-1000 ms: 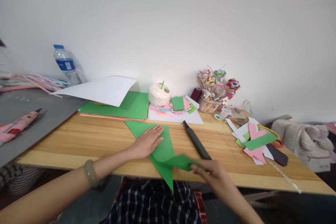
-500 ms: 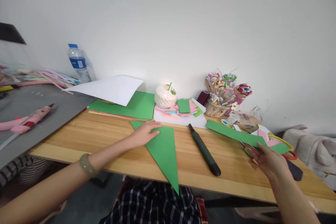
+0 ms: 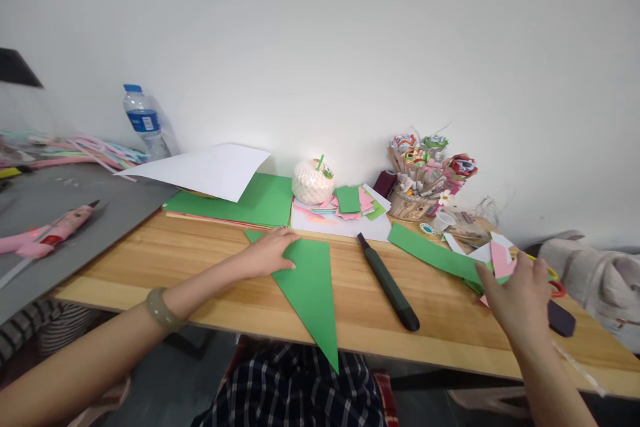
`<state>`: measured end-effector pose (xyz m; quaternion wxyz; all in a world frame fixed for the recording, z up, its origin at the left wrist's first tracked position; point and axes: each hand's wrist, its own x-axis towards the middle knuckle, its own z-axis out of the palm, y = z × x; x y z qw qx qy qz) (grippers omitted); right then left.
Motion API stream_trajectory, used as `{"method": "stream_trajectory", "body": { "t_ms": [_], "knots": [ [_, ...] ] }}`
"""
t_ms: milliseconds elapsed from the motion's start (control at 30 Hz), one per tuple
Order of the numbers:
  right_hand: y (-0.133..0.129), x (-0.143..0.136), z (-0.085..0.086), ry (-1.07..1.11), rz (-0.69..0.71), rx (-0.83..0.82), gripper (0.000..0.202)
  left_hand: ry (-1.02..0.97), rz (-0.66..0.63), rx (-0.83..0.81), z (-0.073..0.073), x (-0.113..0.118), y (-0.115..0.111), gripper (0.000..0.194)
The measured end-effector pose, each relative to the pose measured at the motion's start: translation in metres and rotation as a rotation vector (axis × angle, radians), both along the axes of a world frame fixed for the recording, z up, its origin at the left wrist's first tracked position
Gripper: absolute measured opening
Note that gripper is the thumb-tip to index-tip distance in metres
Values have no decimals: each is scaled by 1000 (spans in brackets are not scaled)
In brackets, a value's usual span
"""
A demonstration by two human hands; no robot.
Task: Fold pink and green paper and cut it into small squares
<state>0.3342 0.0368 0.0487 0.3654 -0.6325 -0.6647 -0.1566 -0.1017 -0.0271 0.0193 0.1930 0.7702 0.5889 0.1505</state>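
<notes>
My left hand point(image 3: 270, 252) lies flat with fingers outstretched on a triangular piece of green paper point(image 3: 314, 293), whose pointed tip hangs past the table's front edge. My right hand point(image 3: 523, 297) hovers open at the right, fingers apart, over the end of a long green paper strip point(image 3: 430, 255). Beneath and beyond that hand lie pink paper scraps point(image 3: 500, 259), and scissors with a red handle point(image 3: 557, 289) are partly hidden by it. Between my hands rests a dark green pen-shaped tool point(image 3: 390, 288) with a flat black tip.
Behind stand a white textured ball point(image 3: 313, 183), small paper cards point(image 3: 349, 200) and a basket of paper flowers point(image 3: 413, 203). A green paper stack point(image 3: 270, 197) lies under a white sheet point(image 3: 205, 170). At left are a pink glue gun point(image 3: 55, 233) and a water bottle point(image 3: 145, 121).
My right hand has let go of the green paper strip, which now lies on the scraps. Its fingers have spread and lifted. My left hand stays on the triangle.
</notes>
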Motion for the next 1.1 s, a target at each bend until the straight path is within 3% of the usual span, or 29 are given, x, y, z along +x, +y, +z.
{"method": "stream_trajectory", "body": {
  "t_ms": [100,200,267,333,467,700,833,900,1000,1100],
  "knots": [
    [-18,-34,1,5,109,41,73,21,6,-30,5,4,1,66],
    [-55,-87,-10,-61,392,-35,53,35,29,-57,8,7,1,65],
    [-84,-123,-21,-159,637,-196,47,33,49,-56,8,8,1,69],
    [-109,-153,-32,-217,761,-331,58,23,58,-44,6,8,1,74],
    [-129,-185,-47,-288,769,-489,76,-10,40,-24,5,9,3,70],
    [-129,-184,-56,-71,753,-469,103,-181,24,135,16,21,-12,25],
    [-129,-179,-53,204,672,-418,84,-405,42,222,29,27,-24,8],
    [-126,-176,-49,291,616,-358,71,-499,46,230,35,29,-28,12],
    [-122,-170,-39,287,591,-285,54,-617,43,254,41,29,-33,18],
    [-119,-164,-30,220,589,-204,36,-598,-18,385,46,27,-39,19]
  ]
}}
